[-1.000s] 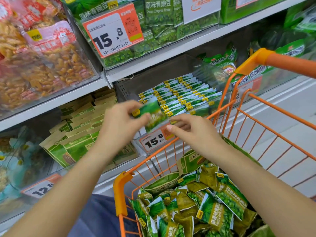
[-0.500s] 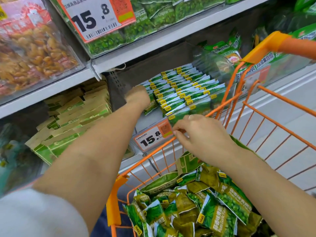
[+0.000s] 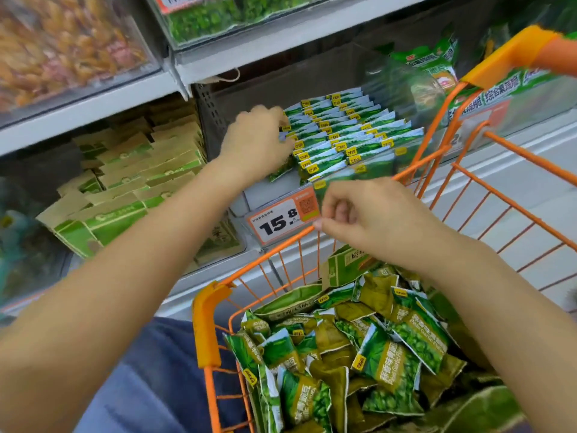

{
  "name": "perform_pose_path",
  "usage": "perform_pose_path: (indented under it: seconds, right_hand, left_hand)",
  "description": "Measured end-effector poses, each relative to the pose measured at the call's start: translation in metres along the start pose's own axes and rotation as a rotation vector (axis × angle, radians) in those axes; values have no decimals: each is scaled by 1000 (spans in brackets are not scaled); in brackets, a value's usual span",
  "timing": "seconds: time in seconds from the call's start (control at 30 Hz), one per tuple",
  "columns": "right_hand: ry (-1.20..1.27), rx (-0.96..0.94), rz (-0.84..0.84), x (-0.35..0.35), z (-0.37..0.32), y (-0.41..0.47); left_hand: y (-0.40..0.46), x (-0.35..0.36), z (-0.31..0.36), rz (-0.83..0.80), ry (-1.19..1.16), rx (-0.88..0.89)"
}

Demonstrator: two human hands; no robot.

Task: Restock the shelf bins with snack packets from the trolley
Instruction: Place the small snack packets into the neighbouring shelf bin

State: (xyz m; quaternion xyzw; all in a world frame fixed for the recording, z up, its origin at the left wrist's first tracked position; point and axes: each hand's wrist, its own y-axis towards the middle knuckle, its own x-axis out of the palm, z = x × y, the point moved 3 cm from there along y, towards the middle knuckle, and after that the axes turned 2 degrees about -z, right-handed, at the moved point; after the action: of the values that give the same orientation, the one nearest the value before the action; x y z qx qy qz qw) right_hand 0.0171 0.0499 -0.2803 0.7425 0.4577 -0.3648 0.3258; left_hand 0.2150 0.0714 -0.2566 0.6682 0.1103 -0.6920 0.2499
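Rows of green-and-white snack packets (image 3: 343, 126) stand upright in a clear shelf bin (image 3: 209, 114). My left hand (image 3: 256, 142) reaches into the bin's left end, its fingers curled around a green packet (image 3: 281, 170) that sticks out below the hand. My right hand (image 3: 368, 214) hovers over the front rim of the orange trolley (image 3: 271, 251), just before the bin's price tag (image 3: 281, 218). Its fingers are curled and I see nothing in them. Several loose green packets (image 3: 390, 354) fill the trolley.
To the left, a neighbouring bin holds tan-and-green boxes (image 3: 140, 170). The upper shelf carries bins of peanuts (image 3: 62, 42) and green peas (image 3: 212, 20). More green packs (image 3: 437, 67) fill the bin to the right, behind the trolley's orange handle (image 3: 530, 48).
My left hand carried a green packet from in front of me into the bin's left end. My right hand stayed near the price tag and curled its fingers. The view tilted down.
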Motion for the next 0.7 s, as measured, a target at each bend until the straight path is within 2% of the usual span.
perform_pose_path:
  seconds: [0.07,0.13,0.27,0.33,0.43,0.5,0.6,0.7]
  right_hand:
    - [-64,22,-278,17,-3,-5]
    - [-122,13,-582,43,-7,-13]
    - [-84,144,-1072,87,-6,-36]
    - [-67,232,-1204,101,-4,-47]
    - [-76,256,-1254,115,-4,-56]
    - [-2,251,-1214,110,-3,-54]
    - [151,231,-1038,77,0,-39]
    - [371,259,-861,36,6,-29]
  left_hand:
    - [-65,-17,16,68,-181,211]
    - [-132,-17,25,-7,-329,341]
    - [-217,14,17,-361,-397,343]
    - [-234,21,9,-398,-434,322]
    - [-240,20,5,-335,-541,234]
    - [-235,18,6,-328,-723,132]
    - [-223,16,6,-287,-1003,-43]
    - [-217,18,7,-274,-1064,-85]
